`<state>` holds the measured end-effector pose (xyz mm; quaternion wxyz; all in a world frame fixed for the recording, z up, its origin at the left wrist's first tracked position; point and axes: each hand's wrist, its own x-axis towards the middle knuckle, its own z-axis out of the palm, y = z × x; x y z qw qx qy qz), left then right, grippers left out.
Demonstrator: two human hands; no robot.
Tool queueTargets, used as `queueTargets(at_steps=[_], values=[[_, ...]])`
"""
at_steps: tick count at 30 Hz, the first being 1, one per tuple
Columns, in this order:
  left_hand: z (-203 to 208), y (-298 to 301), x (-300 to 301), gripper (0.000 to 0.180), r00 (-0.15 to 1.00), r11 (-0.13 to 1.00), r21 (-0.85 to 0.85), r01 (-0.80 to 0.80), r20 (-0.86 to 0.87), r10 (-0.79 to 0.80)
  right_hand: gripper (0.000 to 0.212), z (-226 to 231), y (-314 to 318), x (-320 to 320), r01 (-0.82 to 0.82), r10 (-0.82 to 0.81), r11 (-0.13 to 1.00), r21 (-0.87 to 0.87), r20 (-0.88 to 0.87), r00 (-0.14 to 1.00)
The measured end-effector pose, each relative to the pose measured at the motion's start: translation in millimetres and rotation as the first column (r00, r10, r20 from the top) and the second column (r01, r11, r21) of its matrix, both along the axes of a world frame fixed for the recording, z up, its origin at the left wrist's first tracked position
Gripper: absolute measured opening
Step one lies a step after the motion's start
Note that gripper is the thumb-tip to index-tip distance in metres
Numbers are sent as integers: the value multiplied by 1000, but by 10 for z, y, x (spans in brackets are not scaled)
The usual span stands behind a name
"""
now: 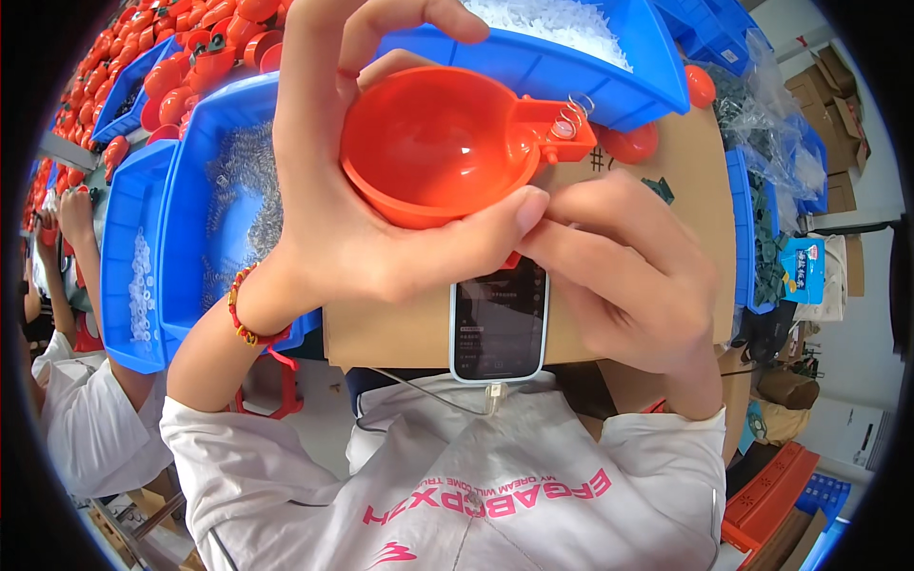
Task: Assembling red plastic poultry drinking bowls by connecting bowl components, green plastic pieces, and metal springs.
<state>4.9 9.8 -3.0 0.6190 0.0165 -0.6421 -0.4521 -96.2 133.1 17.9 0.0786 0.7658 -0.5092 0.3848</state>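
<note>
My left hand (333,214) is closed around a red plastic cup (433,143), a round half-shell tilted so its hollow faces up. From the cup's right side sticks out a short squared arm, where a small metal spring (571,119) stands upright. My right hand (633,271) is pinched beside my left thumb, just below the cup's edge. Anything between its fingertips is hidden. A bit of red shows beneath the fingers. Under both hands a phone (498,324) lies at the cardboard's near edge with a cable plugged in.
Left stand blue bins of metal springs (252,171) and small white rings (141,285). Behind is a blue bin of white plastic pieces (562,29). Dark green parts (764,238) fill a bin at right. Red shells (171,76) pile far left, near another person's hand (76,214).
</note>
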Motion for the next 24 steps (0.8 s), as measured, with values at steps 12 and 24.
queueTargets(at_steps=[12, 24], values=[[-99, -84, 39, 99, 994, 993, -54, 106, 4, -106, 26, -91, 16, -2, -6, -1, 999, 45, 157, 988], [-21, -91, 172, 94, 992, 995, -40, 91, 89, -87, 48, -188, 24, -6, -40, -10, 987, 155, 311, 950]])
